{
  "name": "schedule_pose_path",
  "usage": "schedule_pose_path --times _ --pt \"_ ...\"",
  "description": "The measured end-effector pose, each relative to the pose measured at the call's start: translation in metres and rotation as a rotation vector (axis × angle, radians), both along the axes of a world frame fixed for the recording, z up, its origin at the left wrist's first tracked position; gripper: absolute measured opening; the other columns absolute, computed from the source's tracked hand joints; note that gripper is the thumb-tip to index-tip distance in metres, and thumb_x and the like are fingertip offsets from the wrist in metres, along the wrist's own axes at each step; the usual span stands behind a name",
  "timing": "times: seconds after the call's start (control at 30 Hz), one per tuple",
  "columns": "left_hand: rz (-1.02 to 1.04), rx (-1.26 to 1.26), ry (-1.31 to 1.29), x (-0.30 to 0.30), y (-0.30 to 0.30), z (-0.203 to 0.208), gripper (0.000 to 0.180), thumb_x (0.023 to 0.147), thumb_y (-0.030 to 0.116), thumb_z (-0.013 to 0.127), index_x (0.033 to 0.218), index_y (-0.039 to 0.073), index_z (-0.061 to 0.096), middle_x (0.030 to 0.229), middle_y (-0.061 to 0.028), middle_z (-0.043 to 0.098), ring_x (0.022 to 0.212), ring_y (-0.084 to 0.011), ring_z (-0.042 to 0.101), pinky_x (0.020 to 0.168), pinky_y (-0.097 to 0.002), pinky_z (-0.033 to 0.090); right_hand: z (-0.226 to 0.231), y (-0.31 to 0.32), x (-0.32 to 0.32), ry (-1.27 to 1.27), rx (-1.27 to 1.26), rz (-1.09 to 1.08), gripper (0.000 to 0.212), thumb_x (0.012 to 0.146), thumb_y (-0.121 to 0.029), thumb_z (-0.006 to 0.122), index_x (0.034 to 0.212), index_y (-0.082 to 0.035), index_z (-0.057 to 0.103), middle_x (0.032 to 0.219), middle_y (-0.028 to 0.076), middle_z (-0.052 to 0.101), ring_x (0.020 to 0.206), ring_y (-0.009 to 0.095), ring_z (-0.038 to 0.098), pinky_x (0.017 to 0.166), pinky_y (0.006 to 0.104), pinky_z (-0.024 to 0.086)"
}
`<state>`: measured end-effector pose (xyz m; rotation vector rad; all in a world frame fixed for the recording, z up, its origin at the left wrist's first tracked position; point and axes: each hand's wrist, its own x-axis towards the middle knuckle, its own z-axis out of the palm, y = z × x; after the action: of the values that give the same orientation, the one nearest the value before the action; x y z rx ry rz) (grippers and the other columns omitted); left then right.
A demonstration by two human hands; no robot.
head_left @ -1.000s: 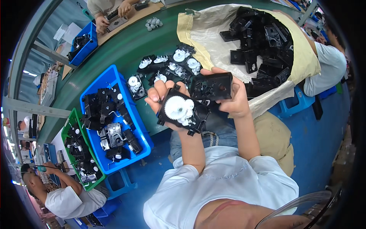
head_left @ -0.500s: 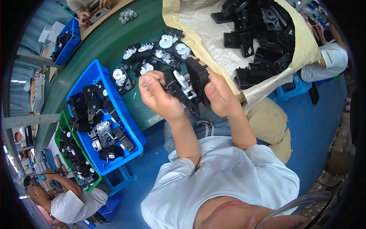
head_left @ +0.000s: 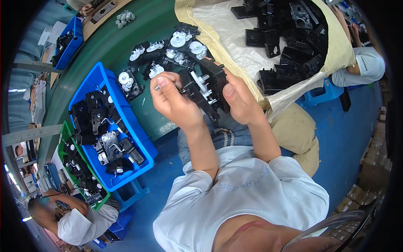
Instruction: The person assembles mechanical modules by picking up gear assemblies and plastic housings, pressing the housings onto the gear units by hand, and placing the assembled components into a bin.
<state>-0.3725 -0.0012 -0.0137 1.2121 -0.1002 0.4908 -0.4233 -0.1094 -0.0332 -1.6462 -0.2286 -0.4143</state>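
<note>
In front of my body, my left hand (head_left: 175,103) is closed around a black plastic gear housing (head_left: 192,90). White gears (head_left: 200,86) and pegs stick out of its inner side. My right hand (head_left: 240,101) grips a black plastic cover (head_left: 215,77), which stands on edge facing the gears. The two parts are close together and nearly parallel; whether they touch, I cannot tell. A thin metal pin (head_left: 158,87) shows by my left fingers. Beyond my hands, several gear assemblies (head_left: 178,40) in black and white lie on the green table (head_left: 161,124).
At the left stand a blue bin (head_left: 140,145) and a green bin (head_left: 103,201), both with black parts. A pale woven sack (head_left: 231,50) with black housings lies at the right. Small clear pieces (head_left: 125,19) sit farther back. Co-workers (head_left: 77,224) are at both sides.
The cover in my right hand and the gear housing in my left have come closer together, narrowing the gap around the gears. The whole view has shifted slightly.
</note>
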Motion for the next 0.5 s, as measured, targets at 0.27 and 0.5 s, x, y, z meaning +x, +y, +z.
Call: schedule_pose_path --times 0.27,0.5 --pt "-0.012 0.017 0.015 0.0017 -0.004 -0.0021 0.026 0.102 0.023 0.042 0.084 0.006 0.049 0.072 -0.0014 0.047 0.064 -0.0095 0.038 0.062 -0.022 0.034 -0.0029 -0.0018 -0.0001 0.022 0.076 0.007 0.059 0.101 -0.042 0.039 0.137 0.004 0.044 0.086 0.009 0.062 0.07 0.016 0.05 0.066 0.0278 0.039" --pt "-0.006 0.021 0.014 0.0025 -0.0062 -0.0038 0.025 0.102 0.023 0.043 0.084 0.006 0.049 0.072 -0.0012 0.046 0.063 -0.009 0.038 0.061 -0.0216 0.033 -0.0022 0.0006 0.0007 -0.007 0.09 -0.012 0.058 0.101 -0.04 0.039 0.136 0.005 0.044 0.084 0.009 0.062 0.068 0.016 0.05 0.064 0.0275 0.039"
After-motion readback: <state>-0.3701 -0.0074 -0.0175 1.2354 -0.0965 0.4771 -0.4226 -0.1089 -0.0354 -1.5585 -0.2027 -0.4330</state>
